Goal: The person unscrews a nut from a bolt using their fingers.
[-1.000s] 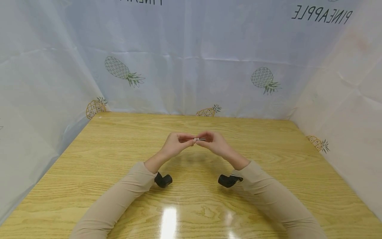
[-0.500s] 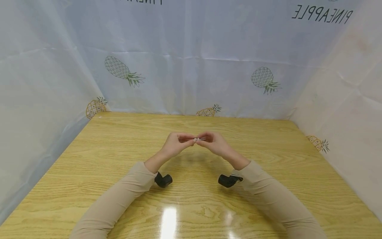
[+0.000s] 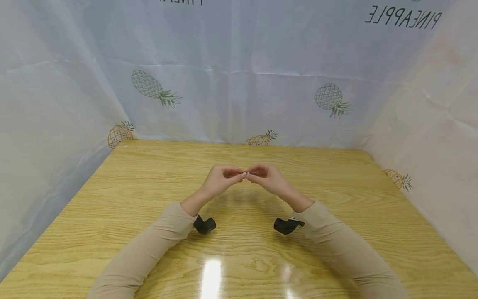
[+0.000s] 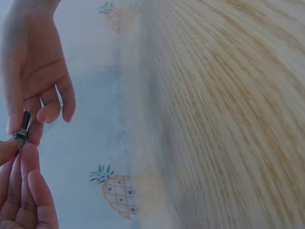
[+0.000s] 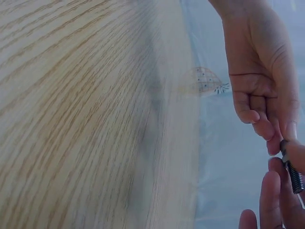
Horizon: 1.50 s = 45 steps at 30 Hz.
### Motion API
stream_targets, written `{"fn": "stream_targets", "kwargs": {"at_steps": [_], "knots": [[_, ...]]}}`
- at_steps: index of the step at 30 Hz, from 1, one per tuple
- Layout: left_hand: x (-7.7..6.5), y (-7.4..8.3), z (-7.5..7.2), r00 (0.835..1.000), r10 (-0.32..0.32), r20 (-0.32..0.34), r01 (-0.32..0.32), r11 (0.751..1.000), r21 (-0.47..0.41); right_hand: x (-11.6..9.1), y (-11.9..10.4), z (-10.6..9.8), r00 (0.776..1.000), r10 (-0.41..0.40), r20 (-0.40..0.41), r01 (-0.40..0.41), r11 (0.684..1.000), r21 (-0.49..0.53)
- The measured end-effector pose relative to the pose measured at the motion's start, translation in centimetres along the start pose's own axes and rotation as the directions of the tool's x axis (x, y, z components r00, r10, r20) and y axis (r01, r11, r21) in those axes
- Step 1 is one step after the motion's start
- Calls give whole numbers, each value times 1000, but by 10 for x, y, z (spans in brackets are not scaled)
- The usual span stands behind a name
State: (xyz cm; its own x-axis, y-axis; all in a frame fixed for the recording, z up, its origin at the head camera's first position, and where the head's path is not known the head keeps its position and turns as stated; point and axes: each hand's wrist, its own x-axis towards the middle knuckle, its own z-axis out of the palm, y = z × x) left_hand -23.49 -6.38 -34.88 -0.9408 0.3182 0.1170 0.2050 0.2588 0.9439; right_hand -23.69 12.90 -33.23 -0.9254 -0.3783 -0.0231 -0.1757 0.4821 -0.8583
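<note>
Between the fingertips of both hands, above the table, is a small metal bolt. My left hand pinches one end with thumb and fingers. From the other side my right hand pinches it too, fingertips meeting the left ones. Seen from the right wrist, the bolt has a dark threaded shaft running toward the right palm, with a brighter collar near the fingertips. In the left wrist view the dark end of the bolt sticks out toward the right hand. Fingers hide the rest.
A wood-grain table spreads under the hands. White pineapple-print cloth hangs behind it and on both sides. Black curved pieces show at both sleeve cuffs. A tiny white speck lies at the far left corner.
Both hands stay in place at the bolt. Only the bright metal bits between the fingertips look slightly shifted, with a small gap showing between them.
</note>
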Motion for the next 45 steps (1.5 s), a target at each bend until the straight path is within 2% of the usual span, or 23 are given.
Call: {"fn": "stream_targets", "kwargs": {"at_steps": [5, 8, 13, 19, 23, 30, 34, 38, 45], "knots": [[0, 1, -1, 1000, -8, -1, 8, 1000, -20, -1, -1, 0, 999, -47, -27, 48, 998, 45], [0, 1, -1, 1000, 1, 5, -1, 1000, -15, -1, -2, -1, 1000, -27, -11, 28, 998, 53], [0, 0, -1, 1000, 6, 5, -6, 1000, -3, -1, -3, 0, 1000, 10, 19, -10, 1000, 10], [0, -1, 0, 1000, 13, 0, -13, 1000, -2, -1, -2, 2, 999, -33, -29, 34, 999, 30], [0, -1, 0, 1000, 14, 3, -14, 1000, -6, -1, -1, 1, 998, -54, -23, 55, 998, 43], [0, -1, 0, 1000, 17, -2, -17, 1000, 3, 0, -1, 1, 1000, 11, -10, -11, 1000, -4], [0, -1, 0, 1000, 26, -2, -26, 1000, -2, -1, -1, 1, 999, -34, -28, 35, 999, 16], [0, -2, -1, 1000, 31, 4, -31, 999, -8, -1, -1, 0, 996, -85, -8, 85, 996, 17], [0, -1, 0, 1000, 29, 1, -29, 1000, 4, 1, 1, 0, 999, -2, 50, 2, 1000, 0]]}}
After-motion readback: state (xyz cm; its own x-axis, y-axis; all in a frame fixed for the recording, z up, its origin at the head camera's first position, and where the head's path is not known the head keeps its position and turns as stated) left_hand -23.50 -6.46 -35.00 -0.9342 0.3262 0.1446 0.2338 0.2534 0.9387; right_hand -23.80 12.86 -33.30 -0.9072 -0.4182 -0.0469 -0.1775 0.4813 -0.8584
